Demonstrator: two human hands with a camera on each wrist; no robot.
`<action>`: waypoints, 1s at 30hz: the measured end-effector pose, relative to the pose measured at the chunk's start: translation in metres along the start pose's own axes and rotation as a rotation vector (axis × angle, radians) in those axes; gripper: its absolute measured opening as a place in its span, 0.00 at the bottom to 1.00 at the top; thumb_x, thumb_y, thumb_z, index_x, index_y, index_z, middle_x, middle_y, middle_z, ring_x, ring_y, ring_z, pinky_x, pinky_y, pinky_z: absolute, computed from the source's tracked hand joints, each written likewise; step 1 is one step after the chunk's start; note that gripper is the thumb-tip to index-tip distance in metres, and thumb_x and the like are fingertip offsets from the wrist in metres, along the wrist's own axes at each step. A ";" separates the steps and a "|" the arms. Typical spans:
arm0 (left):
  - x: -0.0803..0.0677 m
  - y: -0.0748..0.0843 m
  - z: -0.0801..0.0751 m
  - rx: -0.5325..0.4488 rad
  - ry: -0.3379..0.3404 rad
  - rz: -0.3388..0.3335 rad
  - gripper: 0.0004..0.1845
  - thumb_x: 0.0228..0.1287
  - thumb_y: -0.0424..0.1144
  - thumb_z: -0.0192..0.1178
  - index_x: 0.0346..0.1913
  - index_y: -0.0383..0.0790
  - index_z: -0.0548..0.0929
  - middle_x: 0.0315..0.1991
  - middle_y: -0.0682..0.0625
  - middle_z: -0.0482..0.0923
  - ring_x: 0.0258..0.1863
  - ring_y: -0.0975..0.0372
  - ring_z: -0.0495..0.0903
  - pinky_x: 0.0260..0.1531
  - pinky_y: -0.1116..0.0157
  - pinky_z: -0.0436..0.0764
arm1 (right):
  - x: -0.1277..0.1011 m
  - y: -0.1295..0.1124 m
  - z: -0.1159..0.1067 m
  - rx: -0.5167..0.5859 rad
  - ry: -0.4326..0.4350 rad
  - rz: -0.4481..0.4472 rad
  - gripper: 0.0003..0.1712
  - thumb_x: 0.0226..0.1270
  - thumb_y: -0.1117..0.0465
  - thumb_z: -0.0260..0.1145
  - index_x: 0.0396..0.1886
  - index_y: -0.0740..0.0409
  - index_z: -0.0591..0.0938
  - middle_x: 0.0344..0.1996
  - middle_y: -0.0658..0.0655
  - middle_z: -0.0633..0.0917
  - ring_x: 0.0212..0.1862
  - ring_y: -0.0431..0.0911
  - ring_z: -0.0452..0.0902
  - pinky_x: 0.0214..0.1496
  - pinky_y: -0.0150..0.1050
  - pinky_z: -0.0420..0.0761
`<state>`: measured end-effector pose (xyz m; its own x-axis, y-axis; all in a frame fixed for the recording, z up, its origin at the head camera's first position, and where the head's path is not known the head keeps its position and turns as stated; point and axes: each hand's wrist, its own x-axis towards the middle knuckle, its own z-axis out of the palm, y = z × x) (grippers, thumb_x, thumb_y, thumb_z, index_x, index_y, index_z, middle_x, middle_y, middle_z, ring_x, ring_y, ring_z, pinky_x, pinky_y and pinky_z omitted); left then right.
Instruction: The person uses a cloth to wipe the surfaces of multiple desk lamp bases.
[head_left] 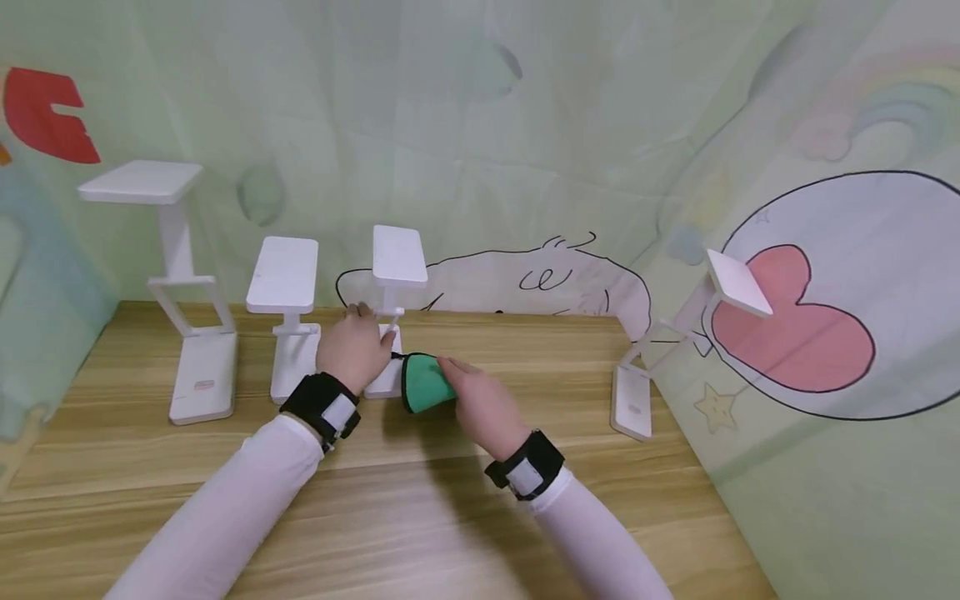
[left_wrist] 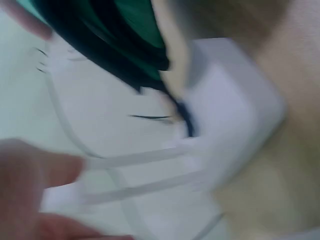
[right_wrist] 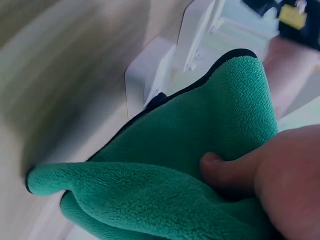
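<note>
While our left hand (head_left: 352,350) grips the white stand's (head_left: 390,275) thin post, our right hand (head_left: 483,404) pinches the green cloth (head_left: 423,382) just right of its base, the cloth's long axis running away from us.

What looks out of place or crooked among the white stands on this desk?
The far-right stand is the odd one: it sits apart at the table's edge, turned sideways with its top plate tilted, while the three on the left line up facing forward. Nothing looks spilled or broken. The left hand rests on the third stand; the right hand holds a green cloth.
</note>
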<state>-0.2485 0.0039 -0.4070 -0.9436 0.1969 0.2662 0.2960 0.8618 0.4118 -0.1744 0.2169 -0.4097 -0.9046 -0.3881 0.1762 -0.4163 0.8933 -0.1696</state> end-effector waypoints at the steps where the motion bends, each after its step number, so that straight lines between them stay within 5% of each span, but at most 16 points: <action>1: -0.007 0.010 -0.004 0.049 -0.004 0.012 0.23 0.75 0.44 0.65 0.46 0.19 0.85 0.34 0.32 0.84 0.28 0.44 0.87 0.21 0.50 0.83 | 0.001 0.002 0.000 -0.014 0.012 0.018 0.37 0.64 0.84 0.63 0.73 0.64 0.77 0.65 0.62 0.84 0.60 0.55 0.86 0.53 0.46 0.87; 4: -0.022 0.039 -0.013 0.103 -0.059 0.102 0.20 0.74 0.46 0.66 0.33 0.29 0.86 0.27 0.40 0.83 0.24 0.50 0.85 0.19 0.51 0.82 | 0.005 0.007 -0.003 -0.065 0.064 0.081 0.31 0.66 0.81 0.66 0.69 0.63 0.82 0.57 0.61 0.89 0.51 0.54 0.89 0.40 0.46 0.89; 7: -0.028 0.061 -0.015 0.076 -0.093 0.245 0.23 0.72 0.48 0.68 0.50 0.26 0.87 0.38 0.38 0.87 0.35 0.50 0.88 0.28 0.52 0.86 | 0.012 0.010 -0.007 -0.126 0.130 0.123 0.26 0.66 0.78 0.70 0.63 0.62 0.85 0.47 0.60 0.92 0.41 0.53 0.91 0.32 0.46 0.87; 10: -0.025 0.073 -0.010 0.054 -0.141 0.342 0.36 0.68 0.47 0.71 0.69 0.23 0.77 0.60 0.35 0.84 0.58 0.46 0.85 0.52 0.50 0.86 | 0.020 0.010 -0.010 -0.177 0.190 0.134 0.30 0.65 0.75 0.72 0.67 0.62 0.83 0.32 0.58 0.90 0.30 0.52 0.88 0.26 0.46 0.83; 13: -0.020 0.077 -0.002 0.071 -0.150 0.375 0.34 0.67 0.42 0.71 0.70 0.24 0.77 0.63 0.35 0.82 0.65 0.44 0.80 0.65 0.48 0.78 | 0.026 0.007 -0.012 -0.181 0.230 0.121 0.42 0.65 0.75 0.71 0.79 0.62 0.71 0.18 0.53 0.81 0.19 0.47 0.77 0.19 0.42 0.74; 19: -0.011 0.075 0.013 0.055 -0.019 0.388 0.07 0.68 0.28 0.68 0.48 0.33 0.89 0.38 0.43 0.85 0.40 0.48 0.87 0.40 0.50 0.87 | 0.028 0.001 -0.016 -0.156 0.280 0.049 0.53 0.68 0.74 0.70 0.86 0.63 0.53 0.12 0.47 0.65 0.14 0.41 0.59 0.17 0.36 0.59; 25: -0.010 0.071 0.016 0.060 -0.015 0.423 0.06 0.66 0.24 0.70 0.41 0.37 0.87 0.33 0.45 0.86 0.32 0.51 0.88 0.28 0.54 0.86 | 0.024 0.013 -0.022 -0.047 0.200 -0.040 0.51 0.67 0.75 0.72 0.86 0.61 0.58 0.21 0.52 0.80 0.21 0.43 0.71 0.23 0.38 0.72; 28: -0.011 0.070 0.015 0.040 -0.039 0.448 0.08 0.63 0.24 0.71 0.42 0.36 0.87 0.35 0.45 0.87 0.32 0.51 0.88 0.27 0.53 0.86 | 0.017 0.033 -0.033 0.160 0.015 -0.077 0.56 0.67 0.68 0.78 0.87 0.56 0.56 0.49 0.60 0.90 0.42 0.47 0.85 0.46 0.44 0.85; 30: -0.012 0.070 0.014 0.027 -0.052 0.456 0.10 0.62 0.22 0.71 0.42 0.37 0.87 0.36 0.45 0.87 0.33 0.52 0.88 0.28 0.53 0.86 | 0.006 0.053 -0.043 0.304 -0.128 -0.055 0.59 0.66 0.59 0.82 0.88 0.50 0.56 0.70 0.59 0.81 0.63 0.50 0.82 0.64 0.50 0.80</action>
<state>-0.2189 0.0683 -0.3932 -0.7241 0.5813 0.3711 0.6795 0.6933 0.2400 -0.1983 0.2720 -0.3758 -0.8761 -0.4766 0.0729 -0.4556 0.7690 -0.4484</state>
